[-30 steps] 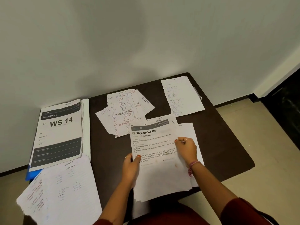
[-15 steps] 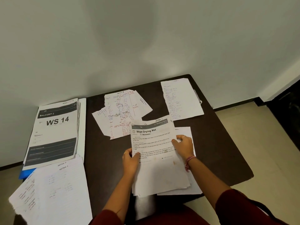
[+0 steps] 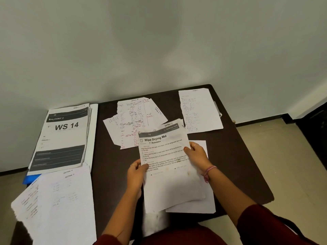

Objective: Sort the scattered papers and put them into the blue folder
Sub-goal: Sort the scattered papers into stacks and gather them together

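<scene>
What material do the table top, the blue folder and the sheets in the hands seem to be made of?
Table top: probably laminate or painted wood, dark brown and matte; no grain shows.
Blue folder: likely plastic, judging by its saturated, smooth corner; only that corner shows, so card is possible.
Held sheets: thin white printer paper, matte; they bend and sag between the left hand and right hand.
</scene>
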